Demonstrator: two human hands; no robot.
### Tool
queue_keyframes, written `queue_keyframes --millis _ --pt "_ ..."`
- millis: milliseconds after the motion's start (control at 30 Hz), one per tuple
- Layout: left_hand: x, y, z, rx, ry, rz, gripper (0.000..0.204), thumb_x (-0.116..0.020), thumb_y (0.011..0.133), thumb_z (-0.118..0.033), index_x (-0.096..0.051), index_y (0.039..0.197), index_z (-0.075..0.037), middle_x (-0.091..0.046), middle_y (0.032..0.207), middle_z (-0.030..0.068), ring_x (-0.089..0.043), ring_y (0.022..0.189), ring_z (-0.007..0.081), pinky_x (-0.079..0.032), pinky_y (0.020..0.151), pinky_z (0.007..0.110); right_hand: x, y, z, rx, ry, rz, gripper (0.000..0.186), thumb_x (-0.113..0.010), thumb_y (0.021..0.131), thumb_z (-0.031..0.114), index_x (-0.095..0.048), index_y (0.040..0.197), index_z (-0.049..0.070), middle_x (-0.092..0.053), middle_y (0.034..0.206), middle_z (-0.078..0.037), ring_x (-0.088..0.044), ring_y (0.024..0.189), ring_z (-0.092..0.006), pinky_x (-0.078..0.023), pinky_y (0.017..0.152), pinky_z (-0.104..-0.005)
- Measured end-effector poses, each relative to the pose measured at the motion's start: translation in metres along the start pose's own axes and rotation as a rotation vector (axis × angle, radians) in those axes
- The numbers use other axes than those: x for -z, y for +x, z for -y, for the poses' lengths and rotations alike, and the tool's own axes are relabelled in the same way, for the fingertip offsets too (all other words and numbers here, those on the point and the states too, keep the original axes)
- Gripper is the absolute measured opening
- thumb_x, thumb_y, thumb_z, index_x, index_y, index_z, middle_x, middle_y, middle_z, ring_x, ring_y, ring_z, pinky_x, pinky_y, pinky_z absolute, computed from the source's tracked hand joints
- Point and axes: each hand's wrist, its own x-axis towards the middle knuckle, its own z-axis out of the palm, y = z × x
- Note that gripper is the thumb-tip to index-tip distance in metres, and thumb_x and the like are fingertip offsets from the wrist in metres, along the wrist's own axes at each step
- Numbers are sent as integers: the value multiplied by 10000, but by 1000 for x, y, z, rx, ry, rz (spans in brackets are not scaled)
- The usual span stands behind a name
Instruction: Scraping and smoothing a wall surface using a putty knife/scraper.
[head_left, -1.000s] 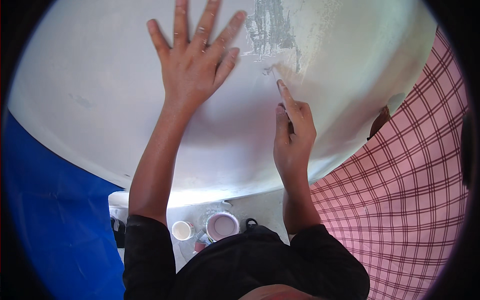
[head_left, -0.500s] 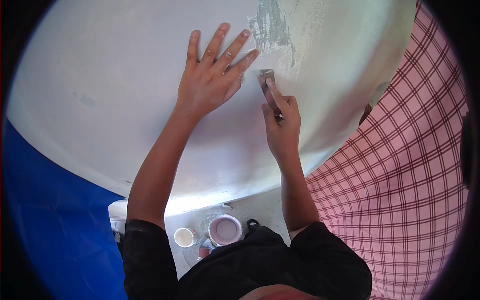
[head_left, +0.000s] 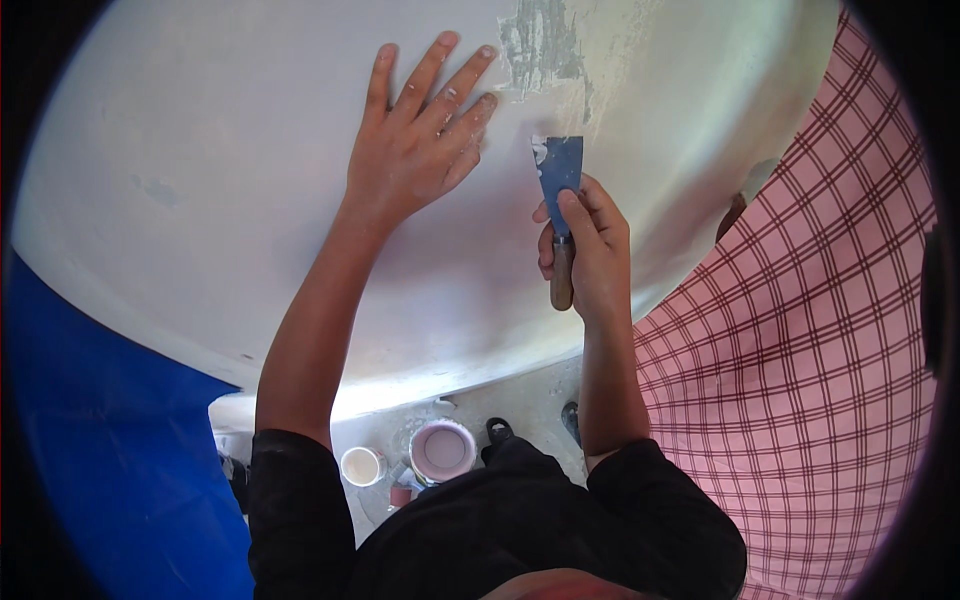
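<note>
A large curved white panel [head_left: 220, 180] fills the upper view, with a rough grey scraped patch [head_left: 540, 45] near its top middle. My left hand [head_left: 410, 140] lies on the panel just left of that patch, fingers spread, with white flecks on them. Below the patch my right hand [head_left: 600, 240] is closed around a putty knife [head_left: 561, 165] with a wooden handle. Its blade points up, flat side facing me, with white paste along the edge. The thumb rests on the lower blade; I cannot tell whether the blade touches the panel.
A blue sheet [head_left: 100, 440] borders the left, pink checked fabric [head_left: 780, 400] the right. On the pale floor [head_left: 530, 410] below are a pink tub [head_left: 441, 449], a white cup [head_left: 362, 466] and dark footwear [head_left: 497, 430]. My dark-clad body occupies the bottom.
My right hand has rolled over, turning the knife's flat blade and handle into full view. My left hand shifted right and down from the earliest frame, then slightly up and left.
</note>
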Motion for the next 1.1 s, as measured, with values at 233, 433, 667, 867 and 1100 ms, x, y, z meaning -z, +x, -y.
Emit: queue_keyframes --millis 233,433,667,867,1100 --pt "15 20 -34 150 -236 -44 311 -692 885 -450 -751 1017 -174 -528 1493 -13 -334 1492 249 -67 1218 629 20 10 -5 39 -51 121 298 -509 1057 137 -585 1307 -8 -623 879 -69 -538 529 -80 -411 436 -221" --pt "12 27 -50 105 -227 75 185 -715 887 -284 -709 767 -144 -583 1420 -2 -391 1447 264 -60 1205 630 37 16 -7 40 -37 266 318 -525 1048 130 -586 1318 -26 -627 883 -73 -537 541 -86 -410 427 -225" --pt "29 19 -38 117 -181 125 59 -720 842 -117 -676 807 -135 -603 1394 -7 -435 1408 255 -159 1217 546 59 23 -10 81 -115 382 367 -535 1038 108 -560 1381 -20 -648 895 -83 -530 551 -81 -392 433 -221" --pt "26 -3 -40 130 -157 75 103 -691 881 -97 -699 966 -156 -580 1442 13 -409 1437 269 -168 1221 514 60 32 -20 440 -301 161 441 -613 1002 100 -552 1435 42 -563 807 -1 -484 674 -58 -401 609 -207" --pt "-2 -36 -71 312 -1 100 329 -539 1007 -394 -721 1212 -213 -552 1484 35 -406 1443 299 -145 1221 516 52 46 -34 208 -52 75 175 -592 1029 128 -560 1148 4 -533 755 11 -483 617 -49 -393 556 -198"
